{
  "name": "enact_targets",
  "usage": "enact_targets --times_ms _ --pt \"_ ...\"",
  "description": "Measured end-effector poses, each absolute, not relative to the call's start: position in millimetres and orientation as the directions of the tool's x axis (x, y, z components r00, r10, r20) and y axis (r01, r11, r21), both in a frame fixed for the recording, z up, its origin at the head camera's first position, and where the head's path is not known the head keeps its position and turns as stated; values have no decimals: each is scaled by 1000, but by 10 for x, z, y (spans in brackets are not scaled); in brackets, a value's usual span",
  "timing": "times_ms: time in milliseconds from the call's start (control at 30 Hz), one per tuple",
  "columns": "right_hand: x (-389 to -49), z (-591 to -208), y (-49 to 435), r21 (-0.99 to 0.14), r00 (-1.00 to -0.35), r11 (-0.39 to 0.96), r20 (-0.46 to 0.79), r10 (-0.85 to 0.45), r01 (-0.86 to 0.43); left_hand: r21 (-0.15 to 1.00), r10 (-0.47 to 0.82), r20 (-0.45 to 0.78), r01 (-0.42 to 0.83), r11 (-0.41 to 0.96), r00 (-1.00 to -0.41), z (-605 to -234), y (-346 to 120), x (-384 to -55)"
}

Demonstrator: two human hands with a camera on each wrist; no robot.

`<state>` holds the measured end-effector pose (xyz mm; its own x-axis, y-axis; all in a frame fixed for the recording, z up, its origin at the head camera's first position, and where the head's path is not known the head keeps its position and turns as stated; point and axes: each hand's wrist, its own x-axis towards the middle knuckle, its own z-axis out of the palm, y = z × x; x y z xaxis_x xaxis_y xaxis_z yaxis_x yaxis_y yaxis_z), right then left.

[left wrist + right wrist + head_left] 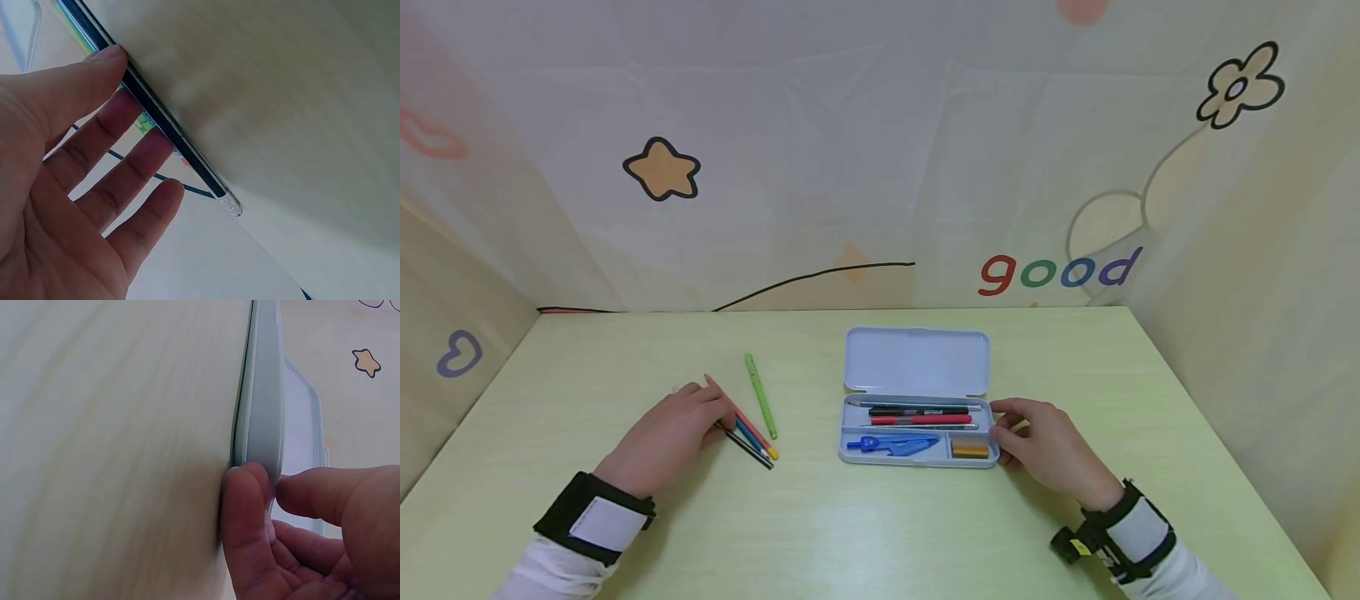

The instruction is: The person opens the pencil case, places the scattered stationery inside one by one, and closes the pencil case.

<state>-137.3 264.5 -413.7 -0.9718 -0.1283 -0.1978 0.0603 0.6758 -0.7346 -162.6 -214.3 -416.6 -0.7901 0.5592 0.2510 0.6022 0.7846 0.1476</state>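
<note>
My left hand [670,433] pinches a small bunch of pencils at the left of the table. A black pencil [748,447], a blue one [747,432] and a pinkish-red one [743,417] slant out from its fingers. In the left wrist view, the thumb presses on the dark pencil [169,128], whose end is silvery; the others are mostly hidden behind it. A light green pen [760,396] lies just right of this bunch. My right hand [1048,442] grips the right end of an open pale pencil case [917,464], thumb and fingers on its wall [265,394].
The case lid [917,360] lies folded back. Inside are a black pen [917,411], a red pen [921,420], a blue compass [891,444] and an orange-brown block [970,449]. Printed cloth [820,167] stands behind the table [790,533] and along its sides.
</note>
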Motion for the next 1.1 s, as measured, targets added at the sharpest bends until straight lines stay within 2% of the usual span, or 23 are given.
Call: enact_targets --times_ms 1100 --pt "-1375 -4145 2649 -741 -973 669 -193 -130 58 107 569 232 602 791 -789 -4086 -2208 -1545"
